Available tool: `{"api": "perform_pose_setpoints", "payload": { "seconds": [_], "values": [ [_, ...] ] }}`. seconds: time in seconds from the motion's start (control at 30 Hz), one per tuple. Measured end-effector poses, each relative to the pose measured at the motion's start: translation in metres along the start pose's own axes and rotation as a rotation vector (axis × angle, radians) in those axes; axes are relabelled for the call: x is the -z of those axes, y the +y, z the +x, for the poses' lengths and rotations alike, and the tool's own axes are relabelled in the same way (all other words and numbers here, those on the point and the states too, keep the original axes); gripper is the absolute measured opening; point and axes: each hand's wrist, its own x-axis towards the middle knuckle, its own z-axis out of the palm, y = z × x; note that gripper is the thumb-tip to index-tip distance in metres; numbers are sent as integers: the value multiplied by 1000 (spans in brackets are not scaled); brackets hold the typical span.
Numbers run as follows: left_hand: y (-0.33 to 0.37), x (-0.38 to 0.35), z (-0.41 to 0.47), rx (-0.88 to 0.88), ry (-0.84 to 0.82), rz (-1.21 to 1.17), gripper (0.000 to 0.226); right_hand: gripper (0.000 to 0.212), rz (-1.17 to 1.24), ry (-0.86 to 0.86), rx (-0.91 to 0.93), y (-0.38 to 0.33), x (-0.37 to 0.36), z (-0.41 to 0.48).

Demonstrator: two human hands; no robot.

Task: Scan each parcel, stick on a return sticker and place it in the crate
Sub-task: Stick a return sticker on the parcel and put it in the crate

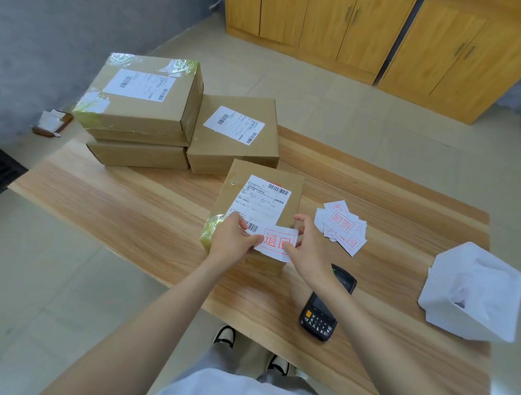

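At the desk (132, 196), my left hand (233, 241) and right hand (308, 249) pinch a sticker (276, 242) over the parcel (294, 196); I would lay it clear of the barcode (252, 227), smoothing outward.

The right forearm (358, 317) crosses the black scanner (317, 319), hiding its middle. The left hand (233, 239) and right hand (309, 249) cover both ends of the return sticker (271, 240) and a lower corner of the shipping label (262, 201) on the parcel (291, 181); its fine print is too small to read.
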Motion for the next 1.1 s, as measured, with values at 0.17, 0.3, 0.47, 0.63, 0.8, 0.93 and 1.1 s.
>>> {"api": "perform_pose_setpoints", "payload": {
  "seconds": [0.17,0.3,0.47,0.63,0.8,0.93,1.1],
  "values": [
    [-1,-3,3,-23,15,60,38,52,-107,3,27,0,-5,3],
    [9,-3,4,-129,-3,367,35,42,-440,37,27,-12,-12,2],
    [19,4,11,-364,-16,909,41,41,-657,127,6,-8,-1,3],
    [2,-3,15,-627,-232,790,42,27,-346,-14,96,11,6,8],
    [-13,8,20,-512,-224,779,73,37,-46,-81,10,28,12,0],
    [-13,18,23,-374,-234,855,75,45,135,-59,-70,36,6,-13],
    [-10,20,28,-176,-190,782,110,32,123,-136,-12,36,-1,-19]
  ]
}}
